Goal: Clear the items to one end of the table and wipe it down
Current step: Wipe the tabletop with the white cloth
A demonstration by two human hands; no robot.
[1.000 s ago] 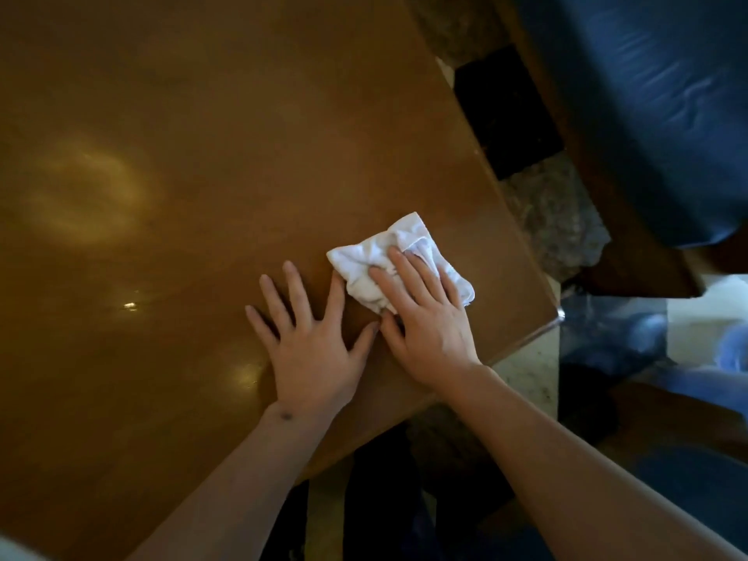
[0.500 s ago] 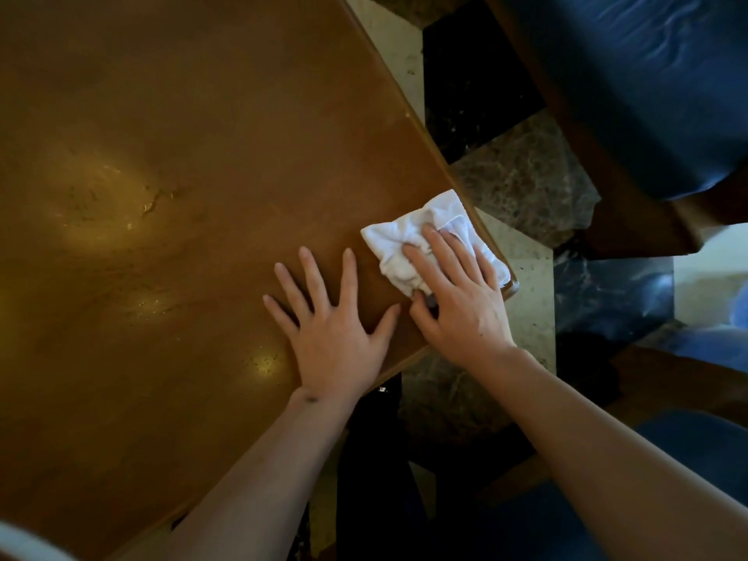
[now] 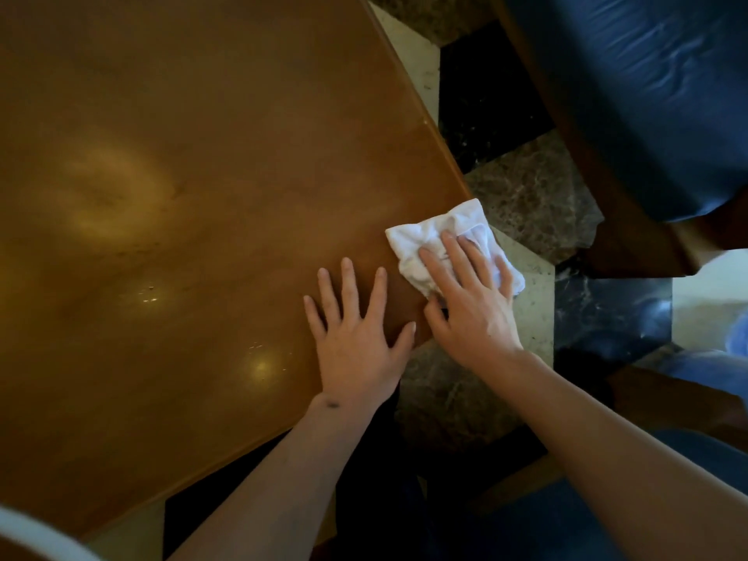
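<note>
Hands: two in view, both flat on one wooden table (image 3: 182, 196), near its corner at the person's side. Left hand (image 3: 356, 338) lies palm down w/ all five fingers spread wide, thumb pointing toward the right hand, holding nothing. Right hand (image 3: 471, 305) lies palm down on one white cloth (image 3: 421, 244), fingers straight and close together, pressing the cloth to the wood rather than pinching it; thumb tucked at the cloth's near edge. Cloth is crumpled, sits right at the table corner, and its far side hangs out past the edge over the floor. Hands are just beside each other, thumbs near but not touching. Tabletop is glossy, w/ approx. three soft light reflections to the left. Floor (image 3: 530, 204) beside the table is stone tile in dark, brown and pale pieces. One blue padded chair seat (image 3: 631, 95) w/ a wooden frame stands at upper right, apart from the table. Both forearms are bare.
</note>
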